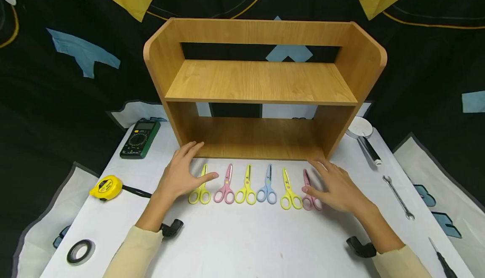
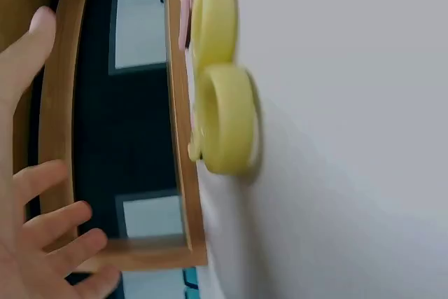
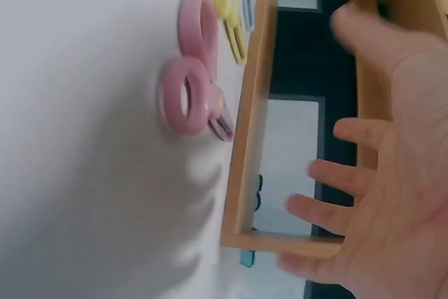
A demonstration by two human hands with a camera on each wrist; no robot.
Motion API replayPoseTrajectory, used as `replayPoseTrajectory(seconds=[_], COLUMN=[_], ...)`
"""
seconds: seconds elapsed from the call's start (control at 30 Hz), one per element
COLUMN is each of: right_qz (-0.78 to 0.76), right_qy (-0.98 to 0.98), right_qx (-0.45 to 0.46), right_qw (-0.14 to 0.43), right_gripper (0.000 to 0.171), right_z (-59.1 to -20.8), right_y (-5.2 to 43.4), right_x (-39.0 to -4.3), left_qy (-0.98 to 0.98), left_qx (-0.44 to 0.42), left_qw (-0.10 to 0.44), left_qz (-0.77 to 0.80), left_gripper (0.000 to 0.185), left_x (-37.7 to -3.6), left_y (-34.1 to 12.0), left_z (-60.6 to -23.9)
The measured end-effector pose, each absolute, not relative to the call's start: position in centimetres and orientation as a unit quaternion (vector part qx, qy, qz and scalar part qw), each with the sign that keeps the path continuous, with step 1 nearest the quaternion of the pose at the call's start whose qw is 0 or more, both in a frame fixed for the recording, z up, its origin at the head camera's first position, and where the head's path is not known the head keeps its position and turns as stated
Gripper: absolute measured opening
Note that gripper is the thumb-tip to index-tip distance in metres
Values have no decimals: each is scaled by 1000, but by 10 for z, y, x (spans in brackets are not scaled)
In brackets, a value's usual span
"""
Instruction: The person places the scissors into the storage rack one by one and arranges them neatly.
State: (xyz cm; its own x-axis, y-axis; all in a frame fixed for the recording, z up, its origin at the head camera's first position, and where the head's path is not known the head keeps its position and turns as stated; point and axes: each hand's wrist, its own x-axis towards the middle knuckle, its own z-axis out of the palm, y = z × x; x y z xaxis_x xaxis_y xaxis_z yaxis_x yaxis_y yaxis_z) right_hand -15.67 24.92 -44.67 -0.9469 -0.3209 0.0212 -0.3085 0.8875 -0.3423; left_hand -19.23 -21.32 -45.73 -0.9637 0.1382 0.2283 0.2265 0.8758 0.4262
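Several small scissors lie in a row on the white table, handles toward me. From the left they run yellow scissors (image 1: 205, 194), pink scissors (image 1: 224, 193), yellow scissors (image 1: 245, 193), blue scissors (image 1: 267, 191), yellow scissors (image 1: 291, 198) and pink scissors (image 1: 307, 200). My left hand (image 1: 180, 172), fingers spread and holding nothing, hovers by the leftmost yellow pair. Above the rightmost pink pair, my right hand (image 1: 335, 186) is likewise spread, its fingers partly covering that pair. Behind the row stands a wooden two-tier shelf (image 1: 261, 82), its front edge just beyond the blades.
On the left lie a multimeter (image 1: 140, 139), a yellow tape measure (image 1: 107, 188) and a roll of black tape (image 1: 81, 252). To the right are a magnifying glass (image 1: 363, 135), a wrench (image 1: 398, 198) and a screwdriver (image 1: 443, 261). Black cloth (image 1: 57, 114) hangs behind.
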Motion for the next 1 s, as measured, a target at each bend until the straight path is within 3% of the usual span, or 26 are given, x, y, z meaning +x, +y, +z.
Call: replayPoseTrajectory(seconds=[0.2, 0.37, 0.53, 0.77, 1.0], right_qz=[-266, -287, -290, -298, -294], right_qy=[952, 950, 952, 950, 951], right_qx=[-151, -120, -95, -92, -90], right_qw=[6, 8, 34, 17, 9], right_gripper=[73, 72, 67, 37, 41], right_z=[-458, -467, -472, -479, -484], right_y=[260, 262, 267, 268, 260], right_x=[-129, -115, -107, -107, -108], left_qy=[-927, -879, -852, -838, -829], left_qx=[-50, 4, 47, 63, 67], left_qw=[187, 246, 236, 223, 240], left_qz=[-322, -408, -465, -494, -500], left_gripper=[82, 63, 55, 40, 36], left_x=[-198, -208, -218, -230, -235], left_y=[-232, -245, -252, -251, -248], left_z=[-461, -461, -465, -471, -474])
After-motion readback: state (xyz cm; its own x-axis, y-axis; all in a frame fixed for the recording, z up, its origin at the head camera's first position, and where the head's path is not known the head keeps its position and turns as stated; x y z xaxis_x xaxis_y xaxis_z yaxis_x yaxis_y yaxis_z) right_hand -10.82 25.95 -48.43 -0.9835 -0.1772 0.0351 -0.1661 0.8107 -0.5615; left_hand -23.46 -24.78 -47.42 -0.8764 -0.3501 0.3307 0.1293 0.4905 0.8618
